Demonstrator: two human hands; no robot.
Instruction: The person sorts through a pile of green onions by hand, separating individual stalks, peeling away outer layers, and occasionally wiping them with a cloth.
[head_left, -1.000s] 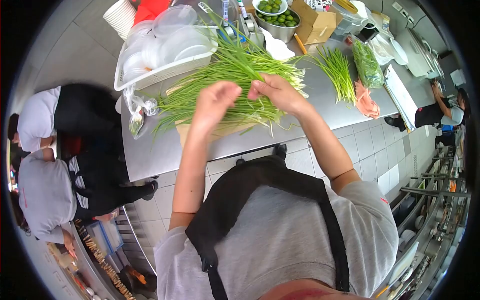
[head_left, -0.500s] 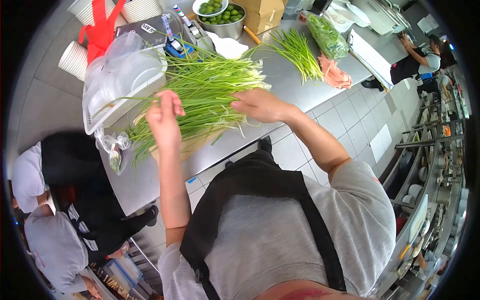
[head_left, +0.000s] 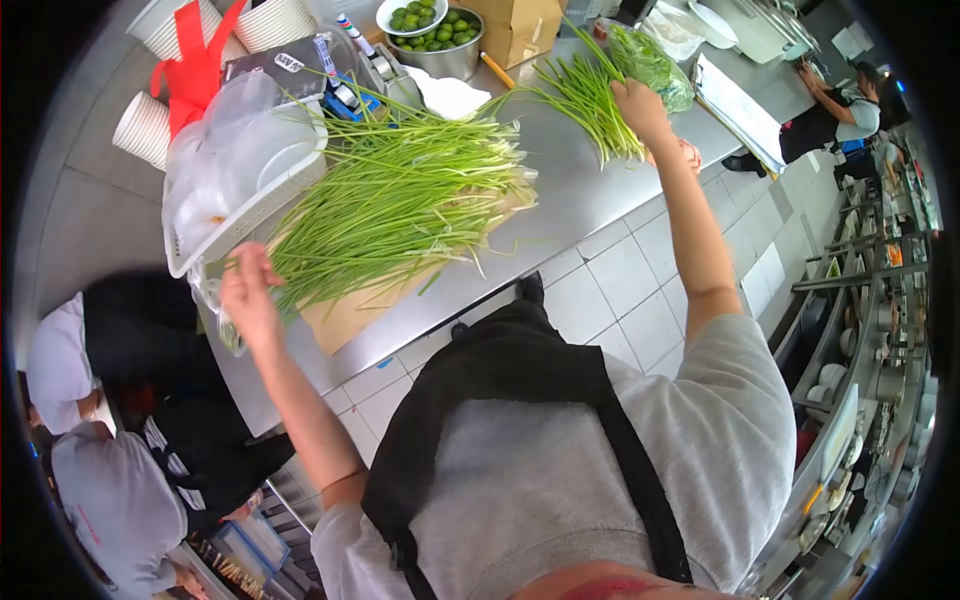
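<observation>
A big loose heap of spring onions [head_left: 400, 210] lies on brown paper [head_left: 350, 315] on the metal table, white ends to the right. My right hand [head_left: 642, 112] is closed over the smaller spring onion bundle [head_left: 585, 100], with a green stalk running up from its fingers. Beside that hand a pinkish cloth [head_left: 690, 155] is partly hidden by my forearm. My left hand [head_left: 250, 295] has curled fingers at the leaf ends of the heap, over a clear plastic bag [head_left: 210, 285]. Something small and greenish shows by its fingertips; I cannot make out what.
A white basket of plastic lids [head_left: 240, 230] stands left, near paper cups [head_left: 145, 130]. Behind are a pot of limes [head_left: 450, 55], a cardboard box [head_left: 520, 30] and a bag of greens [head_left: 655, 75]. A clipboard [head_left: 740, 115] lies right. Co-workers [head_left: 110, 480] stand left and another [head_left: 835, 120] far right.
My right hand has moved from the heap's white ends across to the smaller bundle. My left hand has moved left and down, from over the heap to the plastic bag.
</observation>
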